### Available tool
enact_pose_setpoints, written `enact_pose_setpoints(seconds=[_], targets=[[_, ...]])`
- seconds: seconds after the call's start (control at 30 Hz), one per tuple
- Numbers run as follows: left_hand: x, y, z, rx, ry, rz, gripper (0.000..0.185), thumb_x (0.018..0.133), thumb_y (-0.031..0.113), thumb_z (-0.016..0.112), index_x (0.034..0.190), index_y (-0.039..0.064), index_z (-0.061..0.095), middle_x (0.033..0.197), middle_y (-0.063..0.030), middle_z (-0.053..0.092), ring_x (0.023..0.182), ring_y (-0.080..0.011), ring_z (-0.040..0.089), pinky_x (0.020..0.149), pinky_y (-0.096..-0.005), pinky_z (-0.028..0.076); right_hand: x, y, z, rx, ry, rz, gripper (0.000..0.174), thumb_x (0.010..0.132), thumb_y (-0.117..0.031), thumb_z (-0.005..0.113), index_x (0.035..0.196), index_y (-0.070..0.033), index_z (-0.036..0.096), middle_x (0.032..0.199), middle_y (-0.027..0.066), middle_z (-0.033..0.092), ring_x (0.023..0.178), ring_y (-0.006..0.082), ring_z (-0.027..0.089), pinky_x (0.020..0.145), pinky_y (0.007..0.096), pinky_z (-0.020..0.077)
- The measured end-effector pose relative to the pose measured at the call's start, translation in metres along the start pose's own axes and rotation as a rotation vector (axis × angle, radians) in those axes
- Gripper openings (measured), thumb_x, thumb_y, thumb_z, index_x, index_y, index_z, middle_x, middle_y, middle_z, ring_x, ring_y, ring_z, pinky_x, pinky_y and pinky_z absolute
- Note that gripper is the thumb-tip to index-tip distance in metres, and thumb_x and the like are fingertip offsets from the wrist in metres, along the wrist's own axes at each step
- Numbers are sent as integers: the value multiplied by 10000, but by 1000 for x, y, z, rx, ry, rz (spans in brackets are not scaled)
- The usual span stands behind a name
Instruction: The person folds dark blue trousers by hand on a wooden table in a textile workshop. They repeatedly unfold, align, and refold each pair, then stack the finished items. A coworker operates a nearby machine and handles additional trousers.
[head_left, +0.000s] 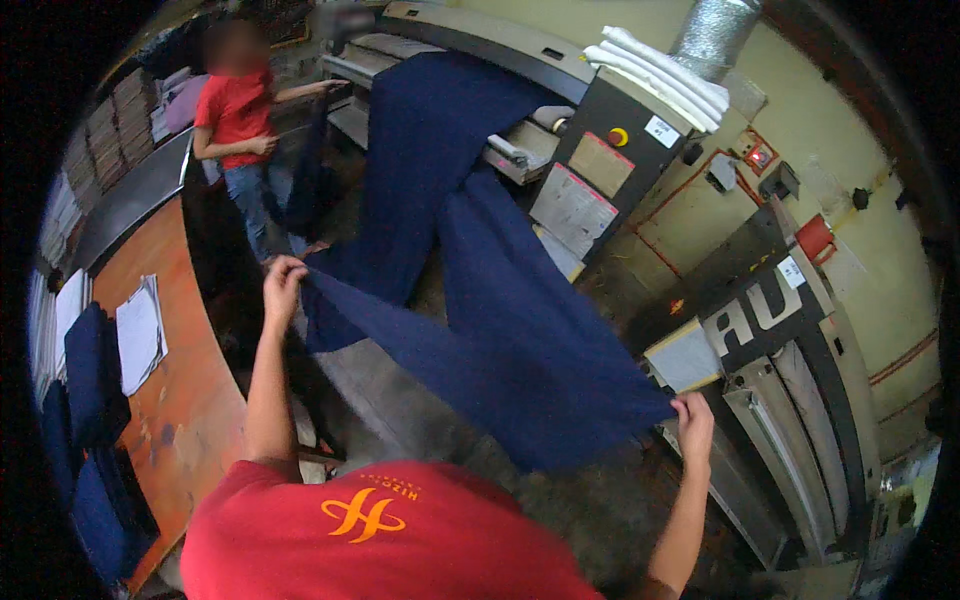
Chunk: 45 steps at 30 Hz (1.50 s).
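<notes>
A large navy-blue cloth (510, 330) is stretched between my two hands. My left hand (283, 279) pinches one corner, and my right hand (693, 420) grips another corner farther to the right. Between them the front edge sags low over the concrete floor. Beyond, the cloth narrows and rises toward a flatwork ironing machine (487, 30). Another wide stretch of navy cloth (427, 150) hangs down from that machine. Whether the two stretches are one piece I cannot tell, as folds hide the join.
A person in a red shirt (236, 112) stands at far left by the machine. An orange-brown table (187, 360) on my left bears papers (140, 334) and folded navy cloth (96, 375). Folded white linen (652, 75) tops the machine's control cabinet (592, 165). A second machine (795, 420) stands at right.
</notes>
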<state>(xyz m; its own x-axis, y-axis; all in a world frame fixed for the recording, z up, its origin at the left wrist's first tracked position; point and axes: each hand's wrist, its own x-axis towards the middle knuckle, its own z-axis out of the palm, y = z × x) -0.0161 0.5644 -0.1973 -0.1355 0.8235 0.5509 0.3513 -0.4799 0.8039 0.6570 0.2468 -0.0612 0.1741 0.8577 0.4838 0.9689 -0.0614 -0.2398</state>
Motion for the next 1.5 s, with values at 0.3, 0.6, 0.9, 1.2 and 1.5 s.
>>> enact_pose_setpoints(seconds=[0.3,0.6,0.9,1.2,1.5], targets=[[-44,75,-119,-96,81,-244,77,892,40,638,960,66,614,922,22,613,889,-78,561,815,-235,440,137,15,104,325,-92,-254,89,847,-38,649,920,13,645,866,176,641,827,363,623,762,389,494],[-218,124,-119,172,203,-631,84,821,28,695,899,0,682,840,-32,674,806,-130,629,727,-278,522,96,51,305,447,-326,-298,44,764,-38,659,773,3,644,782,169,633,752,334,621,723,400,497],[-227,181,-139,324,224,-626,155,763,62,761,897,16,699,804,-39,678,751,-148,632,650,-310,516,103,3,374,661,120,105,95,870,-27,567,934,5,631,887,137,638,822,275,605,790,401,486],[-405,59,-52,365,-178,-1061,121,768,111,767,842,43,699,759,-70,697,714,-173,625,682,-364,491,-187,14,453,380,-1127,-211,98,711,-27,620,797,-71,640,733,115,628,705,292,612,671,417,504],[-305,39,-13,641,51,-506,77,768,85,685,813,50,634,856,-115,629,901,-316,595,801,-405,474,-165,128,334,284,-513,472,49,818,-49,612,852,-17,626,789,145,623,742,335,601,705,448,483]])
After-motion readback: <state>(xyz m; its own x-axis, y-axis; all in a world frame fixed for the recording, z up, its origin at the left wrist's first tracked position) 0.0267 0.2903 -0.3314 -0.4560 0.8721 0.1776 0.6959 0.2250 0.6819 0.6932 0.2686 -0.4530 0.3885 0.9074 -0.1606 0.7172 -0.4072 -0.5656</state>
